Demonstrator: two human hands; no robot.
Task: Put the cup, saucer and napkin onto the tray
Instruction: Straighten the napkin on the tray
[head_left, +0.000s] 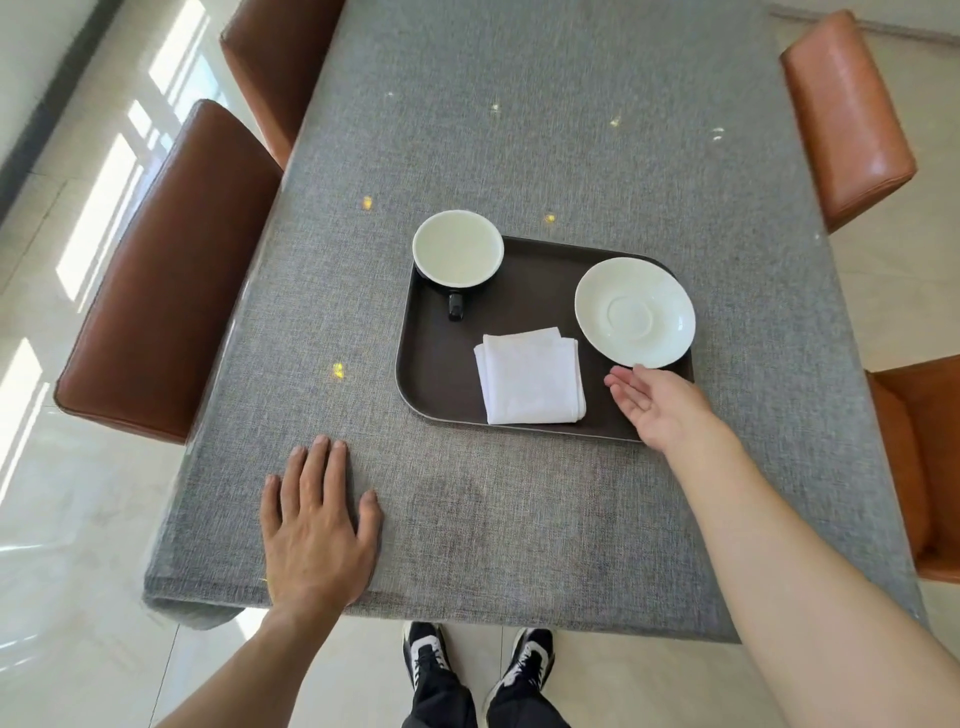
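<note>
A long bench (519, 130) covered with a grey woven cloth (467, 545) fills the middle of the room. Brown leather chairs (171, 270) stand along its left side, and orange-brown ones (847, 119) along its right. The floor (78, 519) is pale glossy tile, with bright window light reflected at left.

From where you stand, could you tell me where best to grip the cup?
Probably by the cup's black handle, which sticks out toward you over the tray. Come from the near side with the right hand, fingers pinching it.
</note>
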